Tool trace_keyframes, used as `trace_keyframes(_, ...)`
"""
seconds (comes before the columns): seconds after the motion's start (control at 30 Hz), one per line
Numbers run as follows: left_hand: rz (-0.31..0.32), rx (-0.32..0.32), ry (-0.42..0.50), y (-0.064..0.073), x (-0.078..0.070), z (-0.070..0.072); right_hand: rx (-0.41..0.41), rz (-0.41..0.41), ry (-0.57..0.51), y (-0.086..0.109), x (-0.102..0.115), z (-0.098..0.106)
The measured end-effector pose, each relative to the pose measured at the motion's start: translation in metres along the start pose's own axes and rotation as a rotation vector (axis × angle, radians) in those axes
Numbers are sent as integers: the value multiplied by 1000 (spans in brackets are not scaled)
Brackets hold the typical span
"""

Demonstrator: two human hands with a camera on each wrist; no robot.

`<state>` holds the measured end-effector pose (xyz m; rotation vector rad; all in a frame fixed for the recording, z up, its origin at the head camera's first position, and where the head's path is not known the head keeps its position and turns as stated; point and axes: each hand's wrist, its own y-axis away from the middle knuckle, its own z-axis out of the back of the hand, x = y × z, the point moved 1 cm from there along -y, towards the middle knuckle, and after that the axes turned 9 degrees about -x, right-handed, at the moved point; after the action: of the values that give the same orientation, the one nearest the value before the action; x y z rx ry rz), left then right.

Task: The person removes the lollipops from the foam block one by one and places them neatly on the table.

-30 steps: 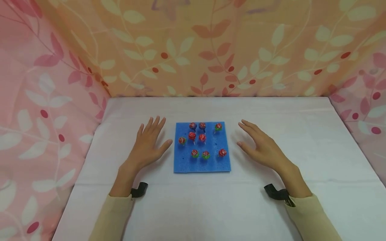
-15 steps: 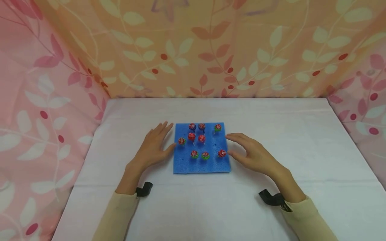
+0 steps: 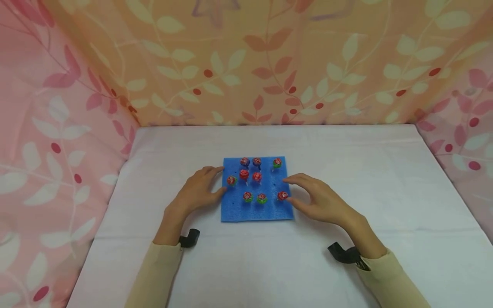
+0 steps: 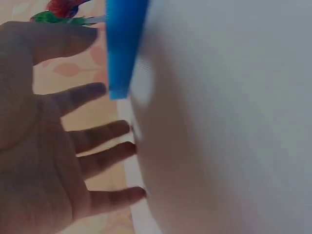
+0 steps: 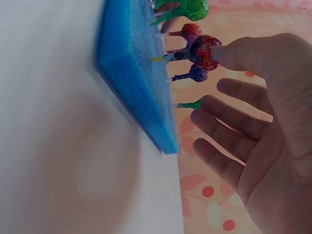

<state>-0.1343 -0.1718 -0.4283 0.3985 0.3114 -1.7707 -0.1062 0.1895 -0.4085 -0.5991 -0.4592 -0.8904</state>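
Observation:
A blue foam board point(image 3: 246, 214) lies on the table, with several wrapped lollipops standing in it on their sticks. My left hand point(image 3: 195, 193) is at the board's left edge, its thumb by the rim near a red-and-green lollipop point(image 3: 231, 180). In the left wrist view the fingers of that hand point(image 4: 44, 146) are spread around the foam edge point(image 4: 126, 44). Over the board's right edge is my right hand point(image 3: 325, 201), its thumb at a red lollipop point(image 3: 282, 195). The right wrist view shows the thumb tip against or just beside that lollipop point(image 5: 205, 52), the other fingers spread apart.
A white cloth point(image 3: 254, 265) covers the table. Floral curtains point(image 3: 231, 64) close off the back and both sides. Small bare holes point(image 3: 233, 203) show in the foam. Each wrist carries a black camera mount point(image 3: 190, 238).
Both hands have moved inward to the board. The left fingers have come to its left edge, and the right thumb has reached the lower right lollipop. The lollipops look unmoved.

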Motion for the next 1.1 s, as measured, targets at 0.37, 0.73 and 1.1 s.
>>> trace_keyframes(0.37,57,63,-9,-4,-8,5,-11,20,-40,-1,-4,-6)
trace_keyframes(0.73,38,56,-30,-5,-6,2,-7,27,-103,-3,-5,-15)
trace_keyframes(1.1,32,47,-32,-4,-7,2,-33,-20,-179,-5,-10,-31)
